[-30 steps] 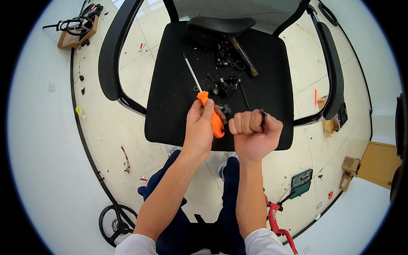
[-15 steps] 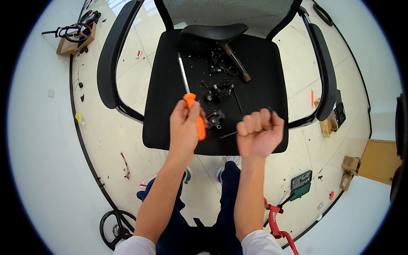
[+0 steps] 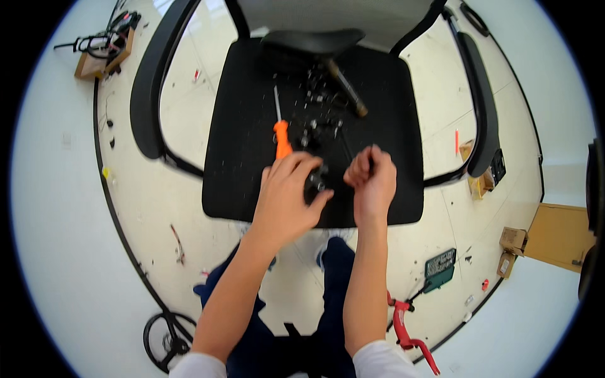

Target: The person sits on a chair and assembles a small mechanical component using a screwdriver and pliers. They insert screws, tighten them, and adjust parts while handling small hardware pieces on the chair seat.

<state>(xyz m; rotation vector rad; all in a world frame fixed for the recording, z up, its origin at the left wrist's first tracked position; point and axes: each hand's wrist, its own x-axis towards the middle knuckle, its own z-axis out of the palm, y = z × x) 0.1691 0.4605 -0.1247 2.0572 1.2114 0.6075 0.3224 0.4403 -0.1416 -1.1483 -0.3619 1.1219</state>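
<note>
My left hand [image 3: 287, 198] is over the front of the black chair seat [image 3: 236, 189], thumb and fingers spread around a small black metal clamp part [image 3: 316, 181], partly hidden. Just beyond that hand lies a screwdriver [image 3: 282, 135] with an orange handle, its shaft pointing away. To the right, my right hand [image 3: 373, 179] is closed in a fist on what looks like a thin dark hex key, mostly hidden by the fingers. Farther back sit more black bike parts [image 3: 321, 131], blurred, and a bicycle saddle [image 3: 312, 41] with a worn seat post [image 3: 346, 88].
Armrests [image 3: 148, 101] flank the seat. On the floor stand a red bike frame part [image 3: 403, 327], a green tool case [image 3: 440, 271], a black wheel [image 3: 169, 340] and cardboard boxes [image 3: 513, 239]. A box of parts [image 3: 104, 60] sits at the far left.
My left hand has let go of the screwdriver, now lying on the seat, and has opened over the clamp part. My right fist has turned and shifted slightly left and up.
</note>
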